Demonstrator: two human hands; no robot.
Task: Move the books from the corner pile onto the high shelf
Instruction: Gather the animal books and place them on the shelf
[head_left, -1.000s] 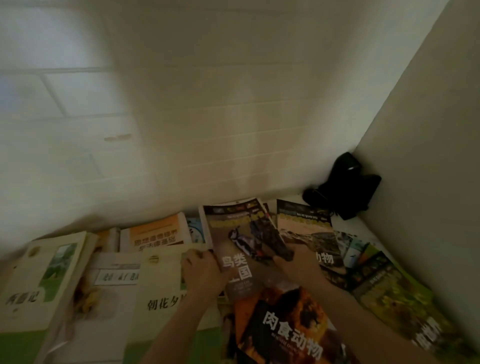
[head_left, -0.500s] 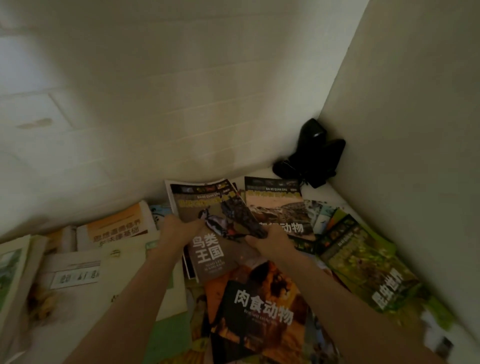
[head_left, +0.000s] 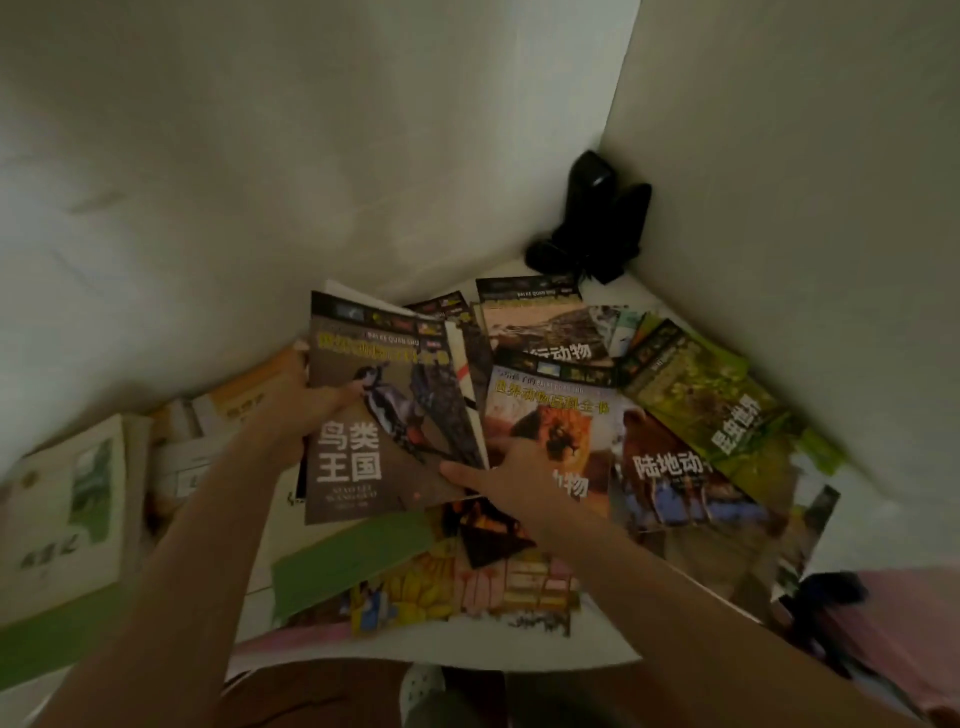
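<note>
Got the bird book (head_left: 387, 415) pinched in both grips, left hand (head_left: 306, 405) on its left edge, right hand (head_left: 506, 475) at the near-right corner. The lion book (head_left: 558, 415) sits just right of it, and walls close in far and right.

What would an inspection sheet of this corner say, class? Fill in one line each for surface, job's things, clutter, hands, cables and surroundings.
Surface: white ledge, mostly covered by books.
Job's things: bird book tilted up off the pile; lion book, bear book and green insect book lie flat, overlapping.
Clutter: black object stands in the corner.
Hands: left hand grips the bird book's left edge; right hand holds its lower right corner.
Cables: nothing seen.
Surroundings: two pale walls meet at the corner; high shelf not in view.
</note>
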